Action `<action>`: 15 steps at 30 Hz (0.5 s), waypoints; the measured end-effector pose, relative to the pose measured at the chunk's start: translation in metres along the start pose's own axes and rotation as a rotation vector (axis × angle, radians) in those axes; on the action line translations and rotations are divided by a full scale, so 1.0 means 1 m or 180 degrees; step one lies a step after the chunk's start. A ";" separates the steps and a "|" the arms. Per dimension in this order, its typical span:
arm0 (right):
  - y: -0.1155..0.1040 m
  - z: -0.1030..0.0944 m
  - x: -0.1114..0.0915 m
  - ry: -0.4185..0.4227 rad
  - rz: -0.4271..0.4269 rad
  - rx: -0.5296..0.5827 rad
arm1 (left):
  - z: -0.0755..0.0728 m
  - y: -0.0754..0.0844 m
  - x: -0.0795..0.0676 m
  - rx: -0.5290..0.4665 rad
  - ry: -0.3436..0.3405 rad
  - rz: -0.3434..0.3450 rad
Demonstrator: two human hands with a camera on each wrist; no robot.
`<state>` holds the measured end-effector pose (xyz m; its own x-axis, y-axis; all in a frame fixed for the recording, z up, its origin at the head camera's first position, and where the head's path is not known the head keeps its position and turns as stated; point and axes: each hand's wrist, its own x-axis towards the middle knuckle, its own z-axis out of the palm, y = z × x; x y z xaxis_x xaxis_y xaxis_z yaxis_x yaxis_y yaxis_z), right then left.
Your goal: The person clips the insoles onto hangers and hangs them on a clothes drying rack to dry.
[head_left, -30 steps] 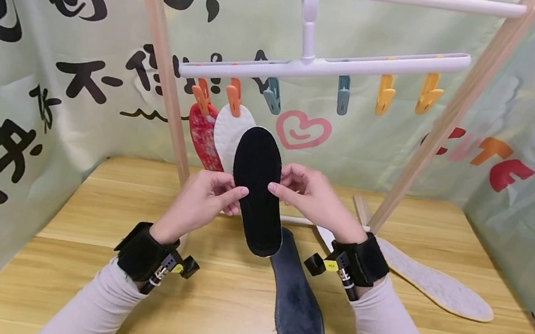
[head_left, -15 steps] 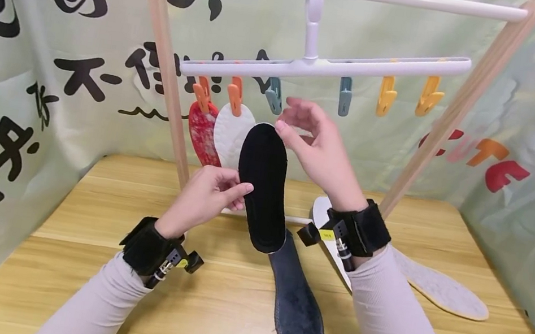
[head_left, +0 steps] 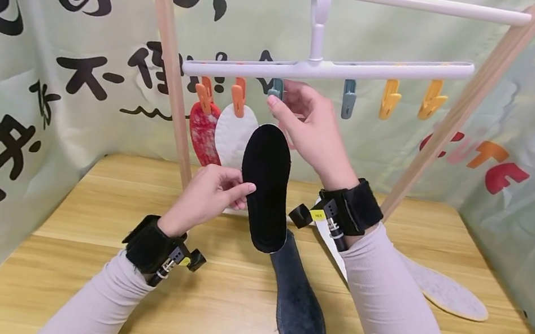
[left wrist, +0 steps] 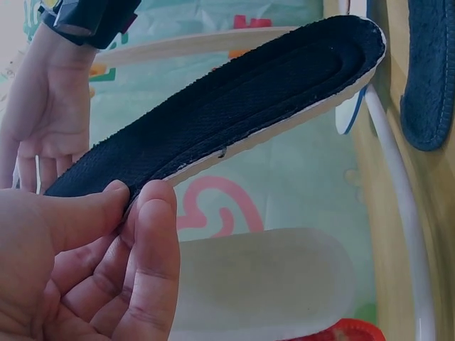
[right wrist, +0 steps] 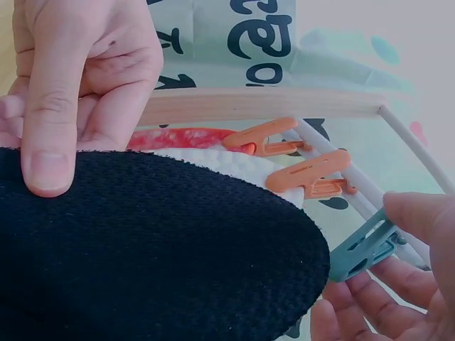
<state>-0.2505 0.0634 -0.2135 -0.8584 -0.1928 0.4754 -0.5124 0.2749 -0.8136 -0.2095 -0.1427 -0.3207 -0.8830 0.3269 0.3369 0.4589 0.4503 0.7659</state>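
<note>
The head view is bright and even, with pale sheen on the near wooden tabletop [head_left: 226,315] and a soft shadow beside the left sleeve [head_left: 96,303]. There the black insole [head_left: 265,189] loses nearly all surface detail; the right wrist view, washed out at upper right, reveals its weave. The left wrist view is dimmer and bluish.

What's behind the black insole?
In the head view, a white insole and dark grey insole peek out past the black insole. It covers parts of both; anything fully behind is hidden.
</note>
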 end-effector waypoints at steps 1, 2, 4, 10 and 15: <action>-0.001 0.000 0.000 0.0012 0.0007 -0.0018 | 0.000 0.000 0.000 0.0003 -0.0003 0.0002; -0.002 0.000 0.000 0.0024 0.0024 -0.0038 | 0.000 0.000 0.000 0.0005 -0.0005 -0.0003; -0.003 0.000 0.000 0.0053 0.0045 -0.0077 | 0.000 0.001 0.000 -0.0002 -0.0020 -0.0018; -0.005 0.000 0.000 0.0128 -0.0049 -0.0057 | 0.000 0.001 0.000 -0.0008 -0.0029 -0.0028; -0.002 -0.001 0.000 0.0162 -0.0196 0.0071 | 0.000 0.003 0.000 0.0039 -0.0008 -0.0021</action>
<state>-0.2491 0.0640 -0.2113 -0.8258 -0.1602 0.5407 -0.5639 0.2428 -0.7893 -0.2076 -0.1411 -0.3183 -0.8857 0.3261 0.3305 0.4544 0.4624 0.7614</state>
